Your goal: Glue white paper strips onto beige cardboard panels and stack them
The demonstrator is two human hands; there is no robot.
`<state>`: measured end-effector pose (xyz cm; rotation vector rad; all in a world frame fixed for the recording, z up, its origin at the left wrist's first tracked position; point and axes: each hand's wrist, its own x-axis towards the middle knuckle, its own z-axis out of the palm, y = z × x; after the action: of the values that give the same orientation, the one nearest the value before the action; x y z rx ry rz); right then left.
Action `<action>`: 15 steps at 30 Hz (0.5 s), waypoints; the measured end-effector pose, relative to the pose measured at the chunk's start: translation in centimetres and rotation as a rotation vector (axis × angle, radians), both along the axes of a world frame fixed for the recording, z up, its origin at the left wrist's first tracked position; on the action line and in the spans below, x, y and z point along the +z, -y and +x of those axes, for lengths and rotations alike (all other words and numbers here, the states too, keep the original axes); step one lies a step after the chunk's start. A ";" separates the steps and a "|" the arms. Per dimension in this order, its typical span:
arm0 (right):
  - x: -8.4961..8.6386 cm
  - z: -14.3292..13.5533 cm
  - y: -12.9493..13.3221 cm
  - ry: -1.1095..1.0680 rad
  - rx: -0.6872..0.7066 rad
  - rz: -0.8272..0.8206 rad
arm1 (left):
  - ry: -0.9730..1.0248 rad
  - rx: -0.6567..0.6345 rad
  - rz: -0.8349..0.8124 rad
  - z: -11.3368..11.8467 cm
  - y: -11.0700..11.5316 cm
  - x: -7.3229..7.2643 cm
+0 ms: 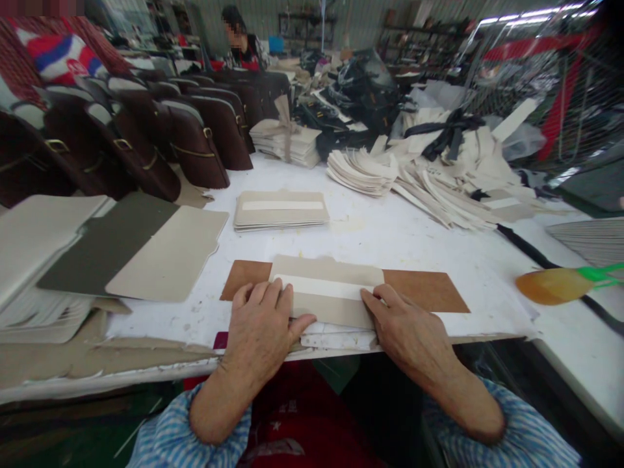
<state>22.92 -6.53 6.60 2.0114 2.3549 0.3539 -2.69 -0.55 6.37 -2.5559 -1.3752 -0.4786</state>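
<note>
A beige panel point(336, 309) with a notched far edge lies near the table's front edge, a white strip point(324, 286) running along it. It rests across a brown rectangular sheet point(424, 290) that shows on both sides. My left hand point(263, 322) lies over the panel's left end, fingers flat on the strip's end and thumb apart near the front edge. Curled around the right end is my right hand point(407, 328), its fingertips at the strip's right end. Behind them sits a stack of similar beige panels point(281, 211), the top one bearing a white strip.
Dark brown bags point(195, 140) stand in rows at back left. Grey and beige sheets point(168, 253) lie at left. Bundled cream strips point(363, 170) and a tied stack point(285, 140) sit behind. A bottle of amber liquid point(553, 286) is at right. A person point(241, 49) is in the background.
</note>
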 end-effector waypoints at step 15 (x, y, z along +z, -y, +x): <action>-3.2 3.2 0.1 -0.515 -0.008 0.320 | 0.100 -0.096 0.140 -1.2 -0.9 -1.4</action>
<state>26.15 -6.64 3.40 2.5119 2.7210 0.2476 -3.88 0.31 4.94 -2.5229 -1.2066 -0.7018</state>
